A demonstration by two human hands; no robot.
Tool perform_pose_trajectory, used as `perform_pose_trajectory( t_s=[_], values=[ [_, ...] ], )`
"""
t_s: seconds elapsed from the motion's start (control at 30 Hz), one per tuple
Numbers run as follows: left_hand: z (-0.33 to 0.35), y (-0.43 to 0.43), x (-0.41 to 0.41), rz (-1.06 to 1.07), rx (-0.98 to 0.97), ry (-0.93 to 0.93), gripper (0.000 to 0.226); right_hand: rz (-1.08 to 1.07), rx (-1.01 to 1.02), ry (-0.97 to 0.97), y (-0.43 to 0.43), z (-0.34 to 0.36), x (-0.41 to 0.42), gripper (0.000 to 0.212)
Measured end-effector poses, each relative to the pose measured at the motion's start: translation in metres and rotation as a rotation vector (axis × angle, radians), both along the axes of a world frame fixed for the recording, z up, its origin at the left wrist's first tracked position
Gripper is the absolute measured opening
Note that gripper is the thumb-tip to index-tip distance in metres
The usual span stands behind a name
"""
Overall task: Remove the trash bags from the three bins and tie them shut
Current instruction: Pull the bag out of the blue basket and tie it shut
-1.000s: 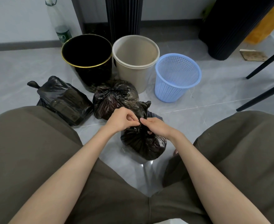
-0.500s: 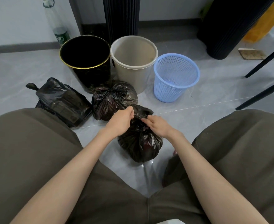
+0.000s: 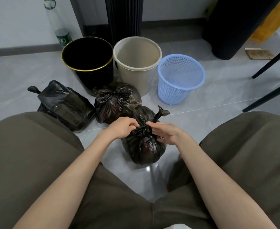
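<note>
Room to move: both hands work low over the grey floor (image 3: 218, 100), boxed in by the person's two knees (image 3: 28, 146) on either side. Beyond the fingertips there is a strip of bare tile, then the bins. Two dark chair legs (image 3: 271, 61) slant across the floor well off to the right of the right hand.

Left hand (image 3: 121, 128): fingers curled and pinching the gathered neck of the near bag (image 3: 142, 149).
Right hand (image 3: 167, 133): fingers nearly straight, with the tips against the same neck from the opposite side and no curl round it.
The bag body sits on the floor directly under and just nearer than the fingers. A twisted tail of plastic sticks up just past the right fingertips.

Other bags: the middle bag (image 3: 117, 101), neck bunched, lies just beyond the left knuckles and touches the near bag. The far-left bag (image 3: 65, 104), knotted, lies beside it and further left.

Bins stand in a row past the bags, all without liners: the black bin (image 3: 94, 78) with a gold rim, the beige bin (image 3: 134, 80) and the blue basket (image 3: 177, 90).

Writing: a clear bottle (image 3: 61, 30) stands behind the black bin. It has a green label, but the print is too small to read.
</note>
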State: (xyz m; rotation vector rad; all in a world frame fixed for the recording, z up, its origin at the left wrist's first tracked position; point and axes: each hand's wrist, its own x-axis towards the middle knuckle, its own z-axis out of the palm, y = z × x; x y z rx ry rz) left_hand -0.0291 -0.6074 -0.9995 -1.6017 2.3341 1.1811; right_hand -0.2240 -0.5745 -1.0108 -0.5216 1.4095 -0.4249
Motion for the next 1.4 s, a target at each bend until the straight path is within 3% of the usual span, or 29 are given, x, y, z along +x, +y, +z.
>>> perform_pose_trajectory(
  t_s=[0.17, 0.3, 0.33, 0.47, 0.6, 0.73, 0.83, 0.97, 1.13, 1.27, 1.33, 1.4],
  values=[
    [-0.004, -0.001, -0.002, -0.016, 0.048, -0.068, 0.033, -0.032, -0.006, 0.011, 0.001, -0.002, 0.004, 0.014],
    [-0.013, 0.001, -0.009, -0.021, 0.050, -0.085, 0.079, -0.067, -0.069, 0.016, 0.001, 0.000, 0.008, 0.012],
    [-0.018, 0.004, -0.010, -0.048, 0.033, -0.103, 0.077, -0.068, -0.082, 0.010, 0.002, 0.001, 0.010, 0.011],
    [-0.016, 0.012, -0.015, -0.084, -0.016, -0.091, 0.030, -0.118, -0.103, -0.005, 0.002, 0.005, 0.009, 0.018],
    [-0.002, 0.008, -0.010, -0.103, -0.077, -0.109, 0.032, 0.008, -0.026, -0.080, 0.004, 0.008, 0.007, 0.029],
    [0.005, 0.007, -0.001, -0.142, -0.167, -0.223, 0.031, -0.015, 0.052, -0.190, 0.007, 0.009, 0.009, 0.011],
    [0.007, 0.009, -0.001, -0.189, -0.104, -0.237, 0.030, -0.130, 0.101, -0.234, 0.008, 0.009, 0.008, 0.009],
    [0.002, 0.013, 0.002, -0.221, -0.020, -0.203, 0.029, -0.107, 0.059, -0.227, 0.008, 0.012, 0.011, 0.010],
    [-0.012, 0.015, 0.004, -0.250, 0.057, -0.088, 0.037, 0.011, -0.227, -0.039, 0.008, 0.018, 0.010, 0.013],
    [-0.010, 0.010, 0.009, -0.256, 0.079, -0.123, 0.033, 0.361, -0.688, 0.510, 0.005, 0.011, 0.006, 0.011],
    [0.001, 0.001, 0.013, -0.191, -0.015, -0.156, 0.037, 0.414, -0.761, 0.696, 0.003, 0.005, 0.005, 0.027],
    [0.010, -0.007, 0.014, -0.142, -0.232, -0.160, 0.032, 0.442, -0.805, 0.783, 0.004, 0.004, 0.004, 0.039]
  ],
)
